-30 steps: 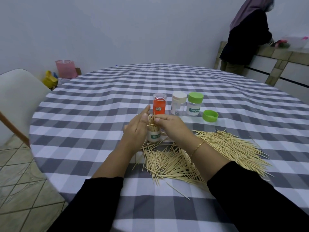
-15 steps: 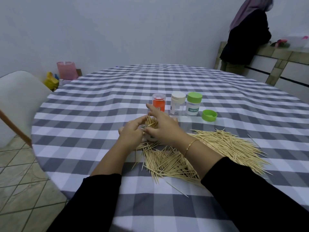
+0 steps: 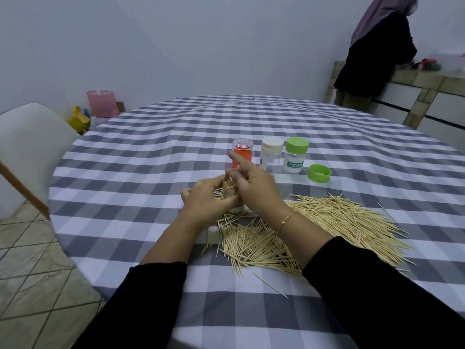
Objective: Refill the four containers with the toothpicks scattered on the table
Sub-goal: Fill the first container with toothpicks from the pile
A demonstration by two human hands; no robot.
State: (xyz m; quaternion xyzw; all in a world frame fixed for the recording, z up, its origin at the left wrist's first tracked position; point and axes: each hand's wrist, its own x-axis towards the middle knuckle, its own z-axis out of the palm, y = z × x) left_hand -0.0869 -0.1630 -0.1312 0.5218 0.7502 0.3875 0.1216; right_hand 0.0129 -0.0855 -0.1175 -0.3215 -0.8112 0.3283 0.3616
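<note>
A small clear container (image 3: 236, 209) stands on the checked tablecloth (image 3: 141, 172), packed with a bunch of toothpicks (image 3: 229, 188) that stick up out of it. My left hand (image 3: 206, 200) wraps its left side and my right hand (image 3: 254, 190) presses the toothpicks from the right, index finger raised. Most of the container is hidden by my hands. Behind stand an orange container (image 3: 242, 153), a cream-lidded container (image 3: 271, 154) and a green-lidded container (image 3: 295, 156). A loose green lid (image 3: 319, 173) lies to their right. A wide heap of toothpicks (image 3: 327, 222) covers the cloth at my right.
A white chair (image 3: 27, 147) stands at the table's left edge. A pink bin (image 3: 102, 103) and yellow items sit on the floor by the wall. A person in dark clothes (image 3: 375, 54) stands at a counter at the far right.
My hands have closed in around the container, covering its label. My right index finger has lifted. The view has shifted slightly.
</note>
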